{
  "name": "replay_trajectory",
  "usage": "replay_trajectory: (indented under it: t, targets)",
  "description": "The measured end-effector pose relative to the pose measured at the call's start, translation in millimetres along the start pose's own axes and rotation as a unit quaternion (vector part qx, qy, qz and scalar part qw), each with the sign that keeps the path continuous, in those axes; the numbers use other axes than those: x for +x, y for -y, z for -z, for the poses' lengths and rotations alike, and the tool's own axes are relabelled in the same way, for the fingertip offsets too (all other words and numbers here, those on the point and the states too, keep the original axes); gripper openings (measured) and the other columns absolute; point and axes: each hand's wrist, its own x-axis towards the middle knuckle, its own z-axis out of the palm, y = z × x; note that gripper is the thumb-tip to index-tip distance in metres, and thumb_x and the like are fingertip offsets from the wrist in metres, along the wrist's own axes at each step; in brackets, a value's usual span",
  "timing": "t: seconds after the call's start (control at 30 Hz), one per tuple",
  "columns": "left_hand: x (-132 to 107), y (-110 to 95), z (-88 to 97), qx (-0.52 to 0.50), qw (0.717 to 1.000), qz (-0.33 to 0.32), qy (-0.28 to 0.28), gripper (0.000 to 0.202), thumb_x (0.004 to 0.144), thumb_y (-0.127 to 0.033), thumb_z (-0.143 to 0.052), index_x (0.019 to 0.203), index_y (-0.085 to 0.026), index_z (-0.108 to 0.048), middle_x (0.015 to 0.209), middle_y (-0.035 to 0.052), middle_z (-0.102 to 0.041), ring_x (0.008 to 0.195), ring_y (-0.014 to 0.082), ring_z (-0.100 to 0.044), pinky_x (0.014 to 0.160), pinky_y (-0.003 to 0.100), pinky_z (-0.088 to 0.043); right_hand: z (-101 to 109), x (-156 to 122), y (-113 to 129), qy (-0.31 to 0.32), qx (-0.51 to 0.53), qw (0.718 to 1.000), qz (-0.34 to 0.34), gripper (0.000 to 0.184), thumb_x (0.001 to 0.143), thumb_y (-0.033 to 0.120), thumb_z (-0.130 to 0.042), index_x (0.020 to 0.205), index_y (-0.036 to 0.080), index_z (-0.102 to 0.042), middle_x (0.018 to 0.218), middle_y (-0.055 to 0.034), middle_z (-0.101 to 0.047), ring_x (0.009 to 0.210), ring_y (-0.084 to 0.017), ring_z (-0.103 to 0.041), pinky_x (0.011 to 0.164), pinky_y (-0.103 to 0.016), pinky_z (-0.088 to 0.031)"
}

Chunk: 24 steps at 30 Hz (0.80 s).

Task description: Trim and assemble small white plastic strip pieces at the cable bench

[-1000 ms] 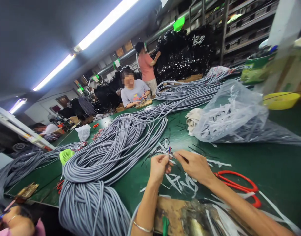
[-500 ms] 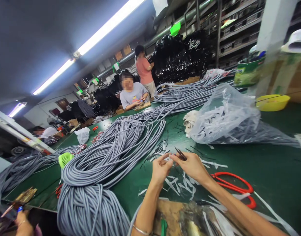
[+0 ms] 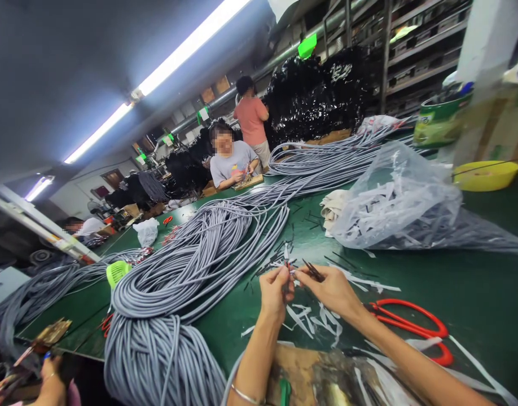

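Note:
Over the green table, my left hand (image 3: pixel 277 290) is closed in a pinch on a thin wire end (image 3: pixel 288 267); small reddish and white bits show above the fingertips. My right hand (image 3: pixel 329 286) touches close beside it, thumb and finger pinched near the same wires. Dark pointed tweezers (image 3: pixel 313 270) stick out of that right hand, tips up and left. Cut white strips (image 3: pixel 310 321) and short black pieces lie around and beneath both hands. Red-handled scissors (image 3: pixel 411 318) rest by my right forearm. Below my wrists is a worn wooden board (image 3: pixel 290 366) with a green-handled tool (image 3: pixel 285 390).
Large coils of grey cable (image 3: pixel 166 282) fill the left and middle of the table. A clear plastic bag (image 3: pixel 394 208) of white scraps sits right, near a yellow bowl (image 3: pixel 485 176). One co-worker (image 3: pixel 236 163) sits opposite; another person's hand (image 3: pixel 51 372) works at lower left.
My left fingers have curled in closer, and reddish and white wire bits now show above them. The right hand keeps the tweezers. The whole view has shifted slightly.

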Motion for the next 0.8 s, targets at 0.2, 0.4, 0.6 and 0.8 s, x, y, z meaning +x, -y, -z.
replay_trajectory:
  t: [0.2, 0.4, 0.6, 0.8]
  targets:
    - [0.7, 1.0, 0.8, 0.037, 0.999, -0.028, -0.028, 0.045, 0.043, -0.048, -0.078, 0.062, -0.009, -0.066, 0.049, 0.0017, -0.056, 0.035, 0.0068, -0.043, 0.029, 0.017, -0.025, -0.2, 1.5, -1.7, -0.028, 0.011, 0.999, -0.011, 0.034, 0.070, 0.047, -0.049, 0.062, 0.018, -0.065, 0.059, -0.0034, -0.065, 0.052, -0.017, -0.056, 0.050, -0.027, -0.043]
    - [-2.3, 2.6, -4.2, 0.085, 0.995, -0.040, -0.040, 0.049, 0.047, -0.054, -0.075, 0.063, -0.011, -0.060, 0.045, -0.0012, -0.054, 0.030, 0.0042, -0.038, 0.028, 0.015, -0.019, -2.4, 3.7, -7.8, -0.047, 0.008, 0.998, -0.032, 0.046, 0.068, 0.059, -0.049, 0.064, 0.017, -0.067, 0.058, -0.0057, -0.066, 0.053, -0.019, -0.058, 0.051, -0.029, -0.044]
    - [-3.0, -3.7, -3.9, -0.044, 0.999, -0.002, 0.019, 0.049, 0.046, -0.046, -0.079, 0.070, -0.014, -0.051, 0.050, -0.0054, -0.050, 0.034, -0.0001, -0.030, 0.033, 0.011, -0.014, -2.0, 5.3, -10.0, -0.022, 0.001, 0.999, -0.035, 0.052, 0.070, 0.065, -0.043, 0.062, 0.018, -0.062, 0.055, -0.0058, -0.064, 0.051, -0.018, -0.058, 0.049, -0.028, -0.045]
    - [-0.2, -6.3, 4.7, -0.046, 0.997, -0.031, 0.050, 0.040, 0.050, -0.034, -0.077, 0.074, -0.015, -0.051, 0.055, -0.0051, -0.050, 0.039, 0.0020, -0.034, 0.037, 0.012, -0.020, -1.7, 0.3, -11.9, 0.056, -0.069, 0.996, -0.008, 0.040, 0.077, 0.050, -0.040, 0.065, 0.018, -0.062, 0.062, -0.0043, -0.065, 0.057, -0.016, -0.057, 0.055, -0.027, -0.045]
